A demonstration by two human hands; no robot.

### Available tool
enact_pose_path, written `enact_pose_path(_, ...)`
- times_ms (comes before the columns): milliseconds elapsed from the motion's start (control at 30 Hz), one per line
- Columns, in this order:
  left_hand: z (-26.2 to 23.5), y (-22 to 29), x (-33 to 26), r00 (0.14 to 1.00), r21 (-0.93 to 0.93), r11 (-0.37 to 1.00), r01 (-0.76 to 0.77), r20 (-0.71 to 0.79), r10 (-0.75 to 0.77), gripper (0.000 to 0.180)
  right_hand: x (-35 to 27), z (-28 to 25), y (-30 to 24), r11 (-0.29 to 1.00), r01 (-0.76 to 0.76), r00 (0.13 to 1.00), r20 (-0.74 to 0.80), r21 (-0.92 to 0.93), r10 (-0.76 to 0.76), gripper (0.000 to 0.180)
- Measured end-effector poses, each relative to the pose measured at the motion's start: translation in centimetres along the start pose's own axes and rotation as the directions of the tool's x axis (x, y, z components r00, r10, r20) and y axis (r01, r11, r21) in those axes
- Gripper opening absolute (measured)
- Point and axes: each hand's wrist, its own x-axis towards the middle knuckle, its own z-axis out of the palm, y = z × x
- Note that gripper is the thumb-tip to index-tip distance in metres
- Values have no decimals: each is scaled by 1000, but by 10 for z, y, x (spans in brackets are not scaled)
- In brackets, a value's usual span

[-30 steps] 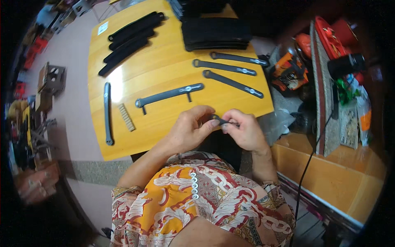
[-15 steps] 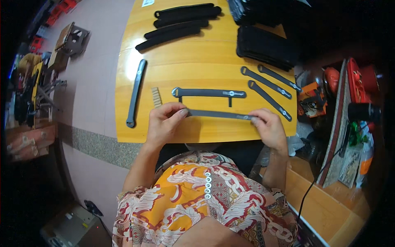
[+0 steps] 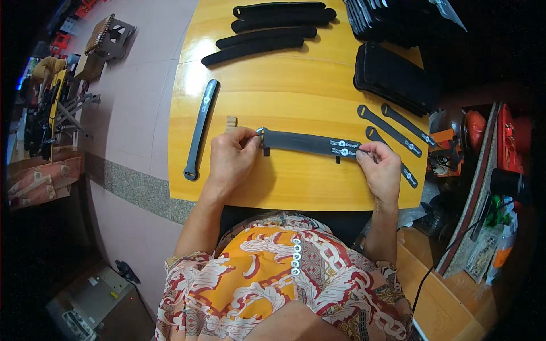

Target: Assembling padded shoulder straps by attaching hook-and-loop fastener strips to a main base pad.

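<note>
On the left, a lone grey strap (image 3: 202, 131) lies on the yellow table (image 3: 239, 190). The left hand (image 3: 232, 156) pinches one end of the held strap (image 3: 307, 149); the right hand (image 3: 380, 173) pinches the other. Half a second ago it hung clear; now it lies alongside the matching strap (image 3: 310, 138), so I'd judge they're being aligned. Three more straps (image 3: 389, 133) lie rightward.

I see a yellow table (image 3: 307, 184) bearing black strips (image 3: 253, 51), black stack (image 3: 395, 77), grey straps (image 3: 202, 131) (one off left), tan strip (image 3: 231, 122).
</note>
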Motion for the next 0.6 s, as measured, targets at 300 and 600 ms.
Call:
enact_pose_path(300, 3, 4, 0, 998, 44, 998, -45, -50, 47, 10, 3, 2, 7, 998, -54, 998, -25, -12, 54, 12)
enact_pose_path(600, 5, 2, -2, 989, 29, 995, -99, -109, 102, 8, 4, 6, 10, 997, 15, 998, -56, -70, -19, 13)
